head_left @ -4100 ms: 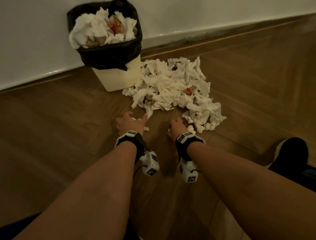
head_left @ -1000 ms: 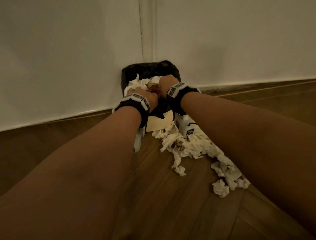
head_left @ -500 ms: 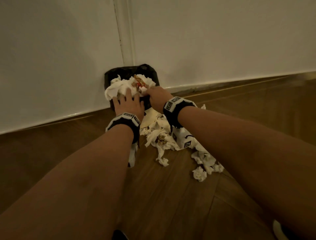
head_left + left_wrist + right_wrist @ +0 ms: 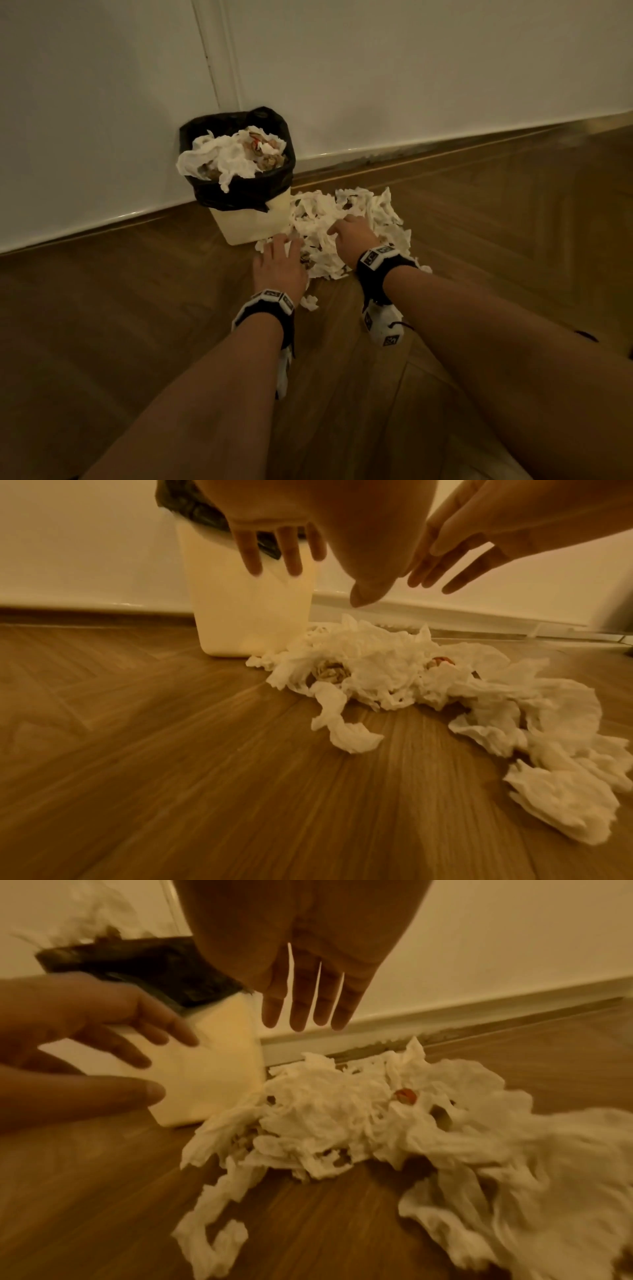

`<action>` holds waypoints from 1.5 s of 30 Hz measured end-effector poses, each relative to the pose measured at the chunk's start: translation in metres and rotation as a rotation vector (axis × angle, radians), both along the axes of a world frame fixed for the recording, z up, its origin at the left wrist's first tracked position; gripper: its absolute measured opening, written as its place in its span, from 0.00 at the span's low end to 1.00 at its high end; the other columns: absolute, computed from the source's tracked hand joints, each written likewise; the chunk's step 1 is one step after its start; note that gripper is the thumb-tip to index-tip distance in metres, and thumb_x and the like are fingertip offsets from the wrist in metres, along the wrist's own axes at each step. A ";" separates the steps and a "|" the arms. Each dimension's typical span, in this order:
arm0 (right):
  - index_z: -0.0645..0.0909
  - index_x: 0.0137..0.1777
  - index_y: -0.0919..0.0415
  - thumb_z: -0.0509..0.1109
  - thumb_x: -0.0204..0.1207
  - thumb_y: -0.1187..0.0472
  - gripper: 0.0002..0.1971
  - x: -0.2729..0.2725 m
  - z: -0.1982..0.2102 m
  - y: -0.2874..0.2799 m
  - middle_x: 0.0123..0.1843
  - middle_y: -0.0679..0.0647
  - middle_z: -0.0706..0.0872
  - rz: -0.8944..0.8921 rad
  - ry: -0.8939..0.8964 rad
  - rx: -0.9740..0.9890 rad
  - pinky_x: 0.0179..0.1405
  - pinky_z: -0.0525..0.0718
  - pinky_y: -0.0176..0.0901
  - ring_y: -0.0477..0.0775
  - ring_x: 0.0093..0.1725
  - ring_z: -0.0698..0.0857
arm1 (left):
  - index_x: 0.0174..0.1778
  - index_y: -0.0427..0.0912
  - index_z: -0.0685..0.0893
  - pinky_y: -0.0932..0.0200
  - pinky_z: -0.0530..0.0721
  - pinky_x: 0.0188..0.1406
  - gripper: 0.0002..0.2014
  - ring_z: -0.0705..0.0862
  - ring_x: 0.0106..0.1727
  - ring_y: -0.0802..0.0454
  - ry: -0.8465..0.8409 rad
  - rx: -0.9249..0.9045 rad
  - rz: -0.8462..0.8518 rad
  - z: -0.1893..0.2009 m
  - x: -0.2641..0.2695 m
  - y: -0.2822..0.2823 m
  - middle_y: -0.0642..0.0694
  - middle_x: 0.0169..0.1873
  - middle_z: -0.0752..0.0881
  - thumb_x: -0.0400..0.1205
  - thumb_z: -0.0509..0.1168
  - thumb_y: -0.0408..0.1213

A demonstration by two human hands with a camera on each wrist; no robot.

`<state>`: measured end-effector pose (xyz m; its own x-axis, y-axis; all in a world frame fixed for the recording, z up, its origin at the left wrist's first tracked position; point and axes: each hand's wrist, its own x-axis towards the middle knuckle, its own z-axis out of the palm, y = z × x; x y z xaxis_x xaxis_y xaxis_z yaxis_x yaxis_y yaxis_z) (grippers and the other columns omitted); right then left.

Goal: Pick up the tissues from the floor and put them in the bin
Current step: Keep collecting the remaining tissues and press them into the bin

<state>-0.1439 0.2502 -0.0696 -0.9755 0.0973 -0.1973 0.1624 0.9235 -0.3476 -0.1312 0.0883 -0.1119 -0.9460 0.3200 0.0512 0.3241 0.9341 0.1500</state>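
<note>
**Both hands empty, spread over the tissue pile by the bin**

Left hand (image 4: 279, 265): fingers straight & spread, nothing in it. In the wrist views it is above the floor, fingertips (image 4: 253, 558) pointing down twd the near-left edge of the pile; head view puts it just in front of the bin's base.

Right hand (image 4: 352, 236): also empty, fingers (image 4: 301, 1001) extended close together, palm down over the middle of the pile. Whether it touches paper – can't tell; wrist views show a gap under the fingertips.

Tissues on floor (image 4: 346, 222): crumpled white heap on the wood floor (image 4: 137, 308), touching the bin's right side & spreading out to the right and twd the person. One small loose wad (image 4: 310, 303) sits apart, near the left wrist. A red/brown scrap (image 4: 405, 1096) shows in the heap.

Bin (image 4: 250, 222): cream, upright, against the white wall (image 4: 411, 68), black liner (image 4: 239, 195) folded over the rim. It is heaped w/ tissues (image 4: 226, 157), one strip hanging over the front edge.

Both wrists carry black straps w/ white marker blocks (image 4: 270, 299).
</note>
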 end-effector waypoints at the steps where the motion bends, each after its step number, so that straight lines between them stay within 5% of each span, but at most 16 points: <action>1: 0.78 0.66 0.56 0.55 0.79 0.69 0.19 0.003 -0.005 0.003 0.68 0.59 0.74 -0.021 -0.025 -0.010 0.70 0.71 0.54 0.61 0.70 0.69 | 0.72 0.51 0.67 0.46 0.72 0.62 0.24 0.71 0.68 0.42 -0.055 0.006 -0.006 -0.005 0.001 0.003 0.44 0.71 0.66 0.79 0.61 0.46; 5: 0.78 0.65 0.57 0.56 0.80 0.68 0.18 0.010 -0.023 0.011 0.68 0.59 0.75 -0.040 -0.077 0.001 0.69 0.72 0.53 0.61 0.70 0.71 | 0.73 0.51 0.66 0.45 0.75 0.61 0.28 0.71 0.68 0.41 -0.282 -0.046 -0.051 -0.028 0.003 0.015 0.43 0.71 0.65 0.78 0.64 0.52; 12: 0.78 0.65 0.57 0.56 0.80 0.69 0.18 0.014 -0.043 0.020 0.67 0.59 0.76 -0.022 -0.132 0.003 0.70 0.69 0.50 0.61 0.69 0.71 | 0.77 0.59 0.61 0.39 0.66 0.74 0.33 0.56 0.78 0.35 -0.591 -0.032 -0.045 -0.067 0.009 0.019 0.50 0.81 0.44 0.78 0.67 0.51; 16: 0.78 0.65 0.57 0.56 0.81 0.67 0.17 0.014 -0.050 0.021 0.67 0.59 0.76 0.018 -0.128 0.020 0.71 0.69 0.51 0.60 0.70 0.70 | 0.73 0.45 0.71 0.47 0.71 0.71 0.20 0.66 0.73 0.41 -0.542 0.026 -0.006 -0.083 0.013 0.012 0.43 0.75 0.64 0.83 0.60 0.39; 21: 0.77 0.66 0.59 0.54 0.83 0.66 0.16 0.006 -0.053 0.009 0.66 0.59 0.76 0.056 -0.120 -0.038 0.66 0.73 0.49 0.60 0.68 0.72 | 0.63 0.39 0.80 0.50 0.77 0.60 0.15 0.78 0.62 0.39 -0.615 0.203 0.114 -0.083 0.006 0.007 0.38 0.65 0.75 0.82 0.61 0.39; 25: 0.75 0.67 0.60 0.57 0.80 0.67 0.17 0.001 -0.056 -0.013 0.66 0.59 0.75 0.101 -0.108 -0.057 0.65 0.75 0.50 0.59 0.68 0.72 | 0.54 0.42 0.73 0.52 0.74 0.44 0.06 0.79 0.49 0.40 -0.621 0.489 0.402 -0.076 0.005 0.007 0.36 0.56 0.80 0.83 0.57 0.37; 29: 0.70 0.71 0.59 0.58 0.79 0.67 0.20 0.002 -0.064 -0.034 0.70 0.57 0.71 0.167 -0.080 -0.061 0.63 0.75 0.51 0.59 0.70 0.69 | 0.71 0.39 0.70 0.51 0.74 0.51 0.17 0.78 0.61 0.35 -0.609 0.706 0.594 -0.064 0.002 0.006 0.34 0.64 0.78 0.86 0.51 0.34; 33: 0.69 0.72 0.59 0.59 0.78 0.69 0.22 0.001 -0.072 -0.053 0.71 0.58 0.69 0.206 -0.062 -0.064 0.64 0.76 0.52 0.59 0.73 0.66 | 0.73 0.35 0.72 0.50 0.71 0.66 0.20 0.74 0.69 0.37 -0.643 0.664 0.747 -0.060 -0.010 -0.016 0.34 0.70 0.74 0.88 0.46 0.36; 39: 0.69 0.70 0.59 0.61 0.77 0.66 0.21 -0.002 -0.079 -0.074 0.68 0.58 0.70 0.209 0.023 0.001 0.64 0.75 0.52 0.61 0.69 0.67 | 0.65 0.36 0.77 0.52 0.75 0.54 0.23 0.79 0.62 0.35 -0.662 0.542 0.794 -0.067 -0.008 -0.053 0.35 0.63 0.80 0.82 0.61 0.50; 45: 0.68 0.73 0.56 0.58 0.78 0.68 0.23 -0.006 -0.093 -0.097 0.73 0.58 0.67 0.334 -0.042 0.039 0.64 0.73 0.52 0.63 0.70 0.65 | 0.63 0.36 0.79 0.56 0.69 0.63 0.13 0.77 0.64 0.36 -0.470 0.643 0.839 -0.074 0.004 -0.069 0.32 0.65 0.77 0.84 0.55 0.27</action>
<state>-0.1498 0.1535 -0.1623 -0.9460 -0.2179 -0.2401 -0.1377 0.9404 -0.3109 -0.1269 0.0192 -0.1859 -0.8178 -0.3750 -0.4365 -0.5754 0.5370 0.6168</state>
